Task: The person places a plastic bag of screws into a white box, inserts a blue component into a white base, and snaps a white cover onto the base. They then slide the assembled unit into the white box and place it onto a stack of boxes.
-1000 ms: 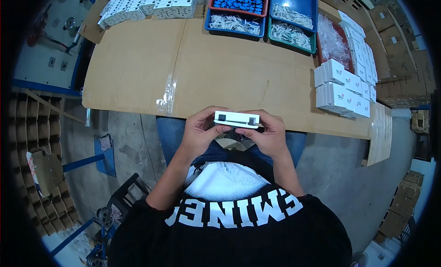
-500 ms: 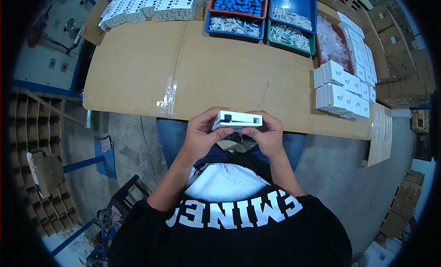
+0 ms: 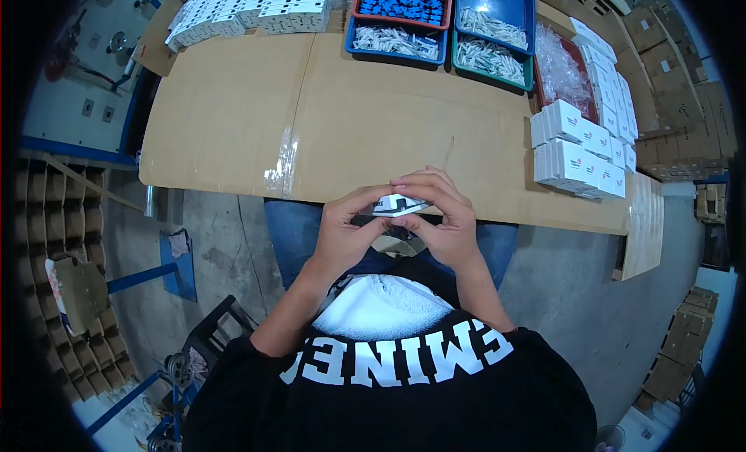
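A small white box [image 3: 398,205] with a dark cutout on its upper side is held between both hands, just in front of the table's near edge. My left hand [image 3: 350,225] grips its left end, fingers behind and thumb below. Around the right end, my right hand [image 3: 444,219] has its fingers laid over the back and top, with the thumb at the front. The fingers cover much of the box.
The cardboard-covered table [image 3: 373,125] bears rows of white boxes [image 3: 295,9] at the back left, a tray of blue pieces [image 3: 404,3], trays of white pieces [image 3: 489,59], a tray of clear bags [image 3: 563,75] and stacked white boxes [image 3: 579,160] at right.
The white box has tilted, so less of its face shows. My right hand's fingers have moved up and inward over it; my left hand has shifted slightly inward.
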`<action>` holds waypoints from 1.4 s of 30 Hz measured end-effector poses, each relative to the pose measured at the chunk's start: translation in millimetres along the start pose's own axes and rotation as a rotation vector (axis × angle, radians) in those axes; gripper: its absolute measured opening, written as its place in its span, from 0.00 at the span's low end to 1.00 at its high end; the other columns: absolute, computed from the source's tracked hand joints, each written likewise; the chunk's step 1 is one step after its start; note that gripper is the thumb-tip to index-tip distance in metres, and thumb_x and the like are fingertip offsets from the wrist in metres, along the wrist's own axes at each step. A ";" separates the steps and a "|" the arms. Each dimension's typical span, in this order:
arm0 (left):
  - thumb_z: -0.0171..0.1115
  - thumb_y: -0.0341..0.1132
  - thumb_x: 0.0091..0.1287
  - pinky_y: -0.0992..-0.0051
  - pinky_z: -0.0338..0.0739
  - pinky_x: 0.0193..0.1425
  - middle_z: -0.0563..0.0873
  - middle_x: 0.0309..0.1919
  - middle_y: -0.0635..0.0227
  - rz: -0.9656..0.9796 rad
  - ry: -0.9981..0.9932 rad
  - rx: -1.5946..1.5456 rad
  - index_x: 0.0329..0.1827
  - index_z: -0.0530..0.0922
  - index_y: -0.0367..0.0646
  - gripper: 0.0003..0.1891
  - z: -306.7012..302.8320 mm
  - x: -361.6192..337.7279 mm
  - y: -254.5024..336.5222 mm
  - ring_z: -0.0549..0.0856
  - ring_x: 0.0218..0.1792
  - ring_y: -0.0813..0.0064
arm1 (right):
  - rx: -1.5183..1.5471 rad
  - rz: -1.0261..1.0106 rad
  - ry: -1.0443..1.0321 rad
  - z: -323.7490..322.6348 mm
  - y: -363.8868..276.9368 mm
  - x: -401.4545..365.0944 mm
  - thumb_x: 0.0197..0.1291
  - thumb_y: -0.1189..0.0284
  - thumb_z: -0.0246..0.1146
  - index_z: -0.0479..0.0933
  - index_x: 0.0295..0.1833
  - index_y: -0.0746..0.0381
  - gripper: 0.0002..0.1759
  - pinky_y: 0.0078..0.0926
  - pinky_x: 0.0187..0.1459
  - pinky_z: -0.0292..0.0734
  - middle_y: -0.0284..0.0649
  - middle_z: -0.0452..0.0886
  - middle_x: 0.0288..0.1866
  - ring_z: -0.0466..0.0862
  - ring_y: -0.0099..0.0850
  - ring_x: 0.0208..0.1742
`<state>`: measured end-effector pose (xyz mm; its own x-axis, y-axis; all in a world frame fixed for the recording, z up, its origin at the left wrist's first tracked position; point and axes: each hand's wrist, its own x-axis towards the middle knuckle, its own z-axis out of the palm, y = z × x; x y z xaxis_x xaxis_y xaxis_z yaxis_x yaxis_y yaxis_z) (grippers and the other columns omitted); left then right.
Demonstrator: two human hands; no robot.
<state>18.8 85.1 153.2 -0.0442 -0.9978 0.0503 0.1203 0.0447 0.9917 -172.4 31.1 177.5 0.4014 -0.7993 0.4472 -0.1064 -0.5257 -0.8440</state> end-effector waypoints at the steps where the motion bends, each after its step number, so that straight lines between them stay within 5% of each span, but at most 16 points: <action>1: 0.72 0.19 0.66 0.75 0.82 0.61 0.90 0.55 0.63 -0.009 -0.026 0.018 0.65 0.83 0.33 0.23 -1.8 -0.3 -1.0 0.87 0.55 0.77 | -0.007 0.000 0.004 0.1 0.2 -0.1 0.52 0.67 0.80 0.87 0.53 0.61 0.22 0.39 0.64 0.71 0.40 0.89 0.55 0.85 0.39 0.55; 8: 0.75 0.21 0.64 0.75 0.83 0.58 0.92 0.52 0.61 -0.052 0.031 -0.044 0.62 0.86 0.35 0.22 4.0 -0.2 -3.4 0.89 0.53 0.75 | -0.071 0.029 -0.013 -1.1 -3.9 -0.1 0.54 0.65 0.81 0.87 0.54 0.61 0.23 0.49 0.72 0.68 0.41 0.90 0.55 0.87 0.38 0.58; 16: 0.76 0.24 0.63 0.73 0.83 0.59 0.92 0.53 0.56 0.065 0.017 0.161 0.59 0.86 0.33 0.21 3.0 1.7 -7.7 0.91 0.53 0.70 | -0.181 0.041 -0.007 2.1 2.1 -3.3 0.50 0.61 0.82 0.90 0.54 0.52 0.24 0.60 0.78 0.55 0.30 0.92 0.53 0.85 0.34 0.59; 26: 0.76 0.25 0.64 0.74 0.83 0.58 0.92 0.51 0.56 0.059 0.023 0.213 0.59 0.86 0.32 0.20 5.2 1.4 -7.8 0.90 0.52 0.72 | -0.140 0.079 0.007 3.6 8.3 -6.6 0.49 0.59 0.83 0.91 0.53 0.49 0.23 0.62 0.80 0.51 0.26 0.93 0.51 0.86 0.31 0.58; 30: 0.74 0.24 0.67 0.74 0.82 0.60 0.91 0.52 0.59 0.040 -0.032 0.175 0.61 0.84 0.32 0.19 3.7 2.7 -6.1 0.89 0.53 0.73 | -0.048 0.133 0.053 3.1 0.2 -1.3 0.52 0.64 0.82 0.89 0.55 0.56 0.24 0.52 0.78 0.62 0.34 0.91 0.56 0.87 0.34 0.58; 32: 0.73 0.25 0.70 0.75 0.81 0.62 0.89 0.53 0.63 -0.077 0.071 -0.195 0.63 0.82 0.34 0.19 5.6 1.4 -7.2 0.88 0.54 0.75 | 0.073 0.192 0.124 2.6 -1.2 -1.3 0.54 0.66 0.82 0.88 0.56 0.60 0.24 0.46 0.75 0.68 0.37 0.91 0.57 0.88 0.34 0.58; 35: 0.72 0.25 0.72 0.74 0.81 0.63 0.88 0.55 0.66 -0.060 0.016 -0.256 0.64 0.80 0.35 0.19 -5.0 3.5 -3.9 0.87 0.55 0.77 | 0.336 0.357 0.062 -9.7 17.8 -16.8 0.59 0.75 0.79 0.85 0.56 0.67 0.20 0.27 0.60 0.80 0.41 0.90 0.51 0.87 0.28 0.54; 42: 0.70 0.26 0.73 0.73 0.82 0.63 0.89 0.55 0.65 -0.116 0.014 -0.292 0.67 0.80 0.33 0.20 -4.4 5.8 -9.0 0.87 0.54 0.78 | 0.337 0.348 0.117 -5.0 14.5 -22.5 0.60 0.75 0.79 0.84 0.52 0.67 0.17 0.26 0.56 0.80 0.37 0.89 0.45 0.86 0.25 0.49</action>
<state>21.8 78.7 144.1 -0.0608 -0.9961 -0.0647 0.3953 -0.0835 0.9148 -187.5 40.0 156.7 0.2871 -0.9482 0.1362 0.0918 -0.1144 -0.9892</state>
